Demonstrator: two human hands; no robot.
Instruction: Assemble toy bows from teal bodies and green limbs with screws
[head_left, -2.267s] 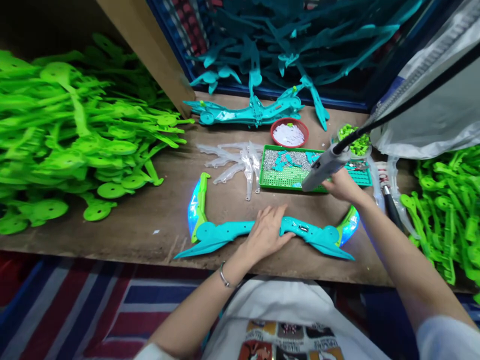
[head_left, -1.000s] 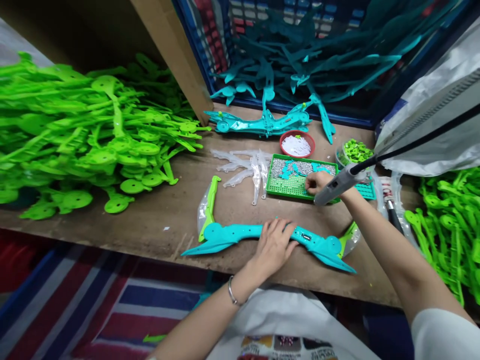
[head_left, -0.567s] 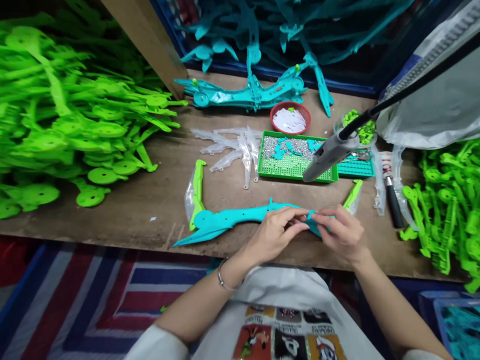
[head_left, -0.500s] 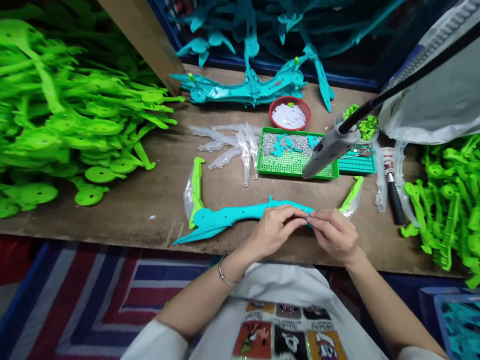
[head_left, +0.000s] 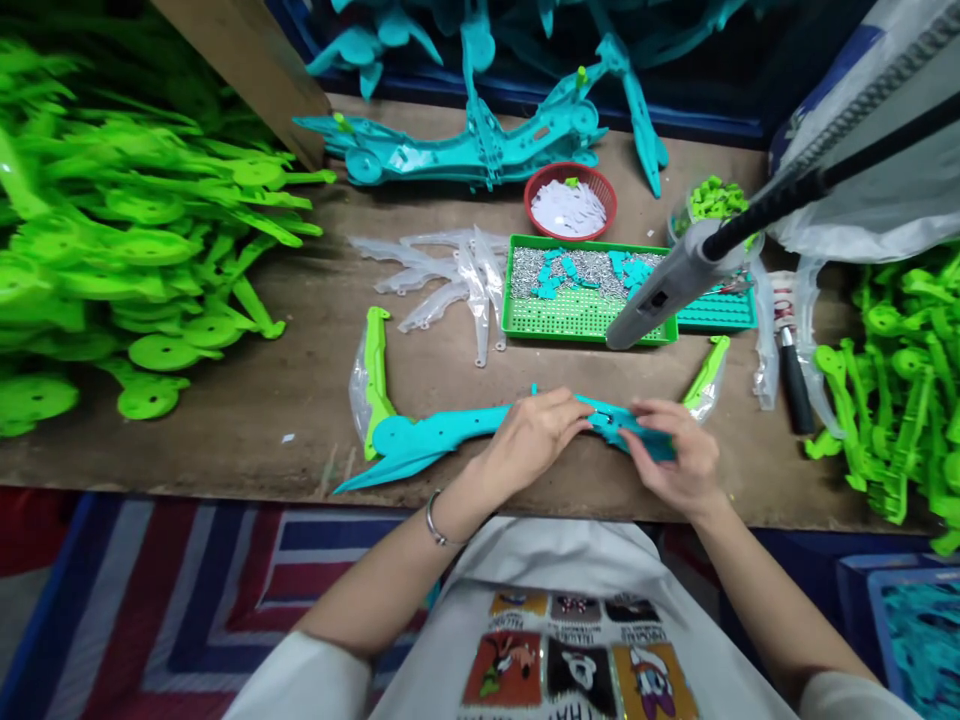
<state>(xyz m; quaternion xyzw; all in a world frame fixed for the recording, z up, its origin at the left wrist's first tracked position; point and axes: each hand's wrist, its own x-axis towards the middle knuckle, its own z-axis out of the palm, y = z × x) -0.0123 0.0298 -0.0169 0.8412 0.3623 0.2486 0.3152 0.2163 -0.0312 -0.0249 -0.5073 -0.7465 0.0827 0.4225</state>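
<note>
A long teal plastic toy bow (head_left: 442,432) lies across the near part of the workbench, with a green end piece in a clear sleeve (head_left: 369,385) at its left and another green end piece (head_left: 706,378) at its right. My left hand (head_left: 529,435) is closed over the bow's middle, fingertips by a small slot. Over the bow's right part, my right hand (head_left: 679,455) has its thumb and fingers spread apart, with nothing visible between them. A small dark detail shows in the slot, too small to name.
Behind the bow stand a green tray (head_left: 589,325) of small metal and teal parts and a red basket (head_left: 536,215) of white pieces. Clear plastic pieces (head_left: 472,290) lie left of the tray. Green parts pile up at left (head_left: 165,250) and right (head_left: 900,400). A grey tool (head_left: 660,285) hangs overhead.
My hands, fingertips together before, have drawn apart. My right hand has opened, and the slotted part of the bow now shows between them. The view has shifted slightly.
</note>
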